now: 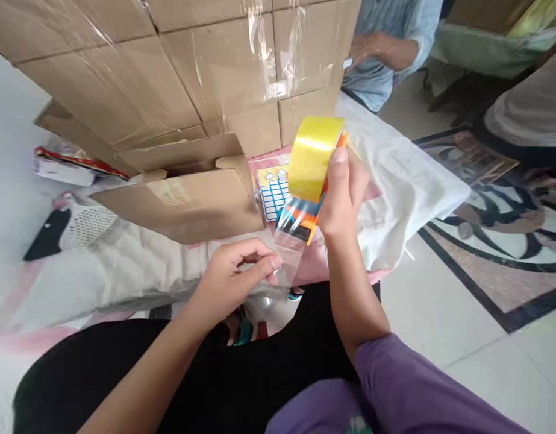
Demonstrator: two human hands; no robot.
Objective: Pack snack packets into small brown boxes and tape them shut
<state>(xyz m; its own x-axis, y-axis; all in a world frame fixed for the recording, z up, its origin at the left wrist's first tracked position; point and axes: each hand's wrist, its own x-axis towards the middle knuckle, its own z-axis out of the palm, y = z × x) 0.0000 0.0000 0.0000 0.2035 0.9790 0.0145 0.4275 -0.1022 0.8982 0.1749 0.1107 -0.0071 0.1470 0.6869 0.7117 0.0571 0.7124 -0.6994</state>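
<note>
My right hand [343, 190] is wrapped round an orange and blue tape dispenser [311, 220] carrying a large yellow roll of tape [311, 157]. From its lower end hangs a strip of clear tape [289, 256]. Thumb and fingers of my left hand [241, 271] pinch the left edge of that strip. Just beyond the left hand stands a cardboard box [196, 205] with a flap raised. A sheet of blue-bordered labels [273, 193] lies between the box and the dispenser, partly covered by the roll.
Taped cardboard boxes [228, 66] are stacked behind. A white and pink cloth [390, 175] covers the surface. At the left lie a fly swatter-like perforated item [90, 224] and a red-edged packet [79, 166]. Two other people are at the upper right, one in a light blue shirt [374, 72].
</note>
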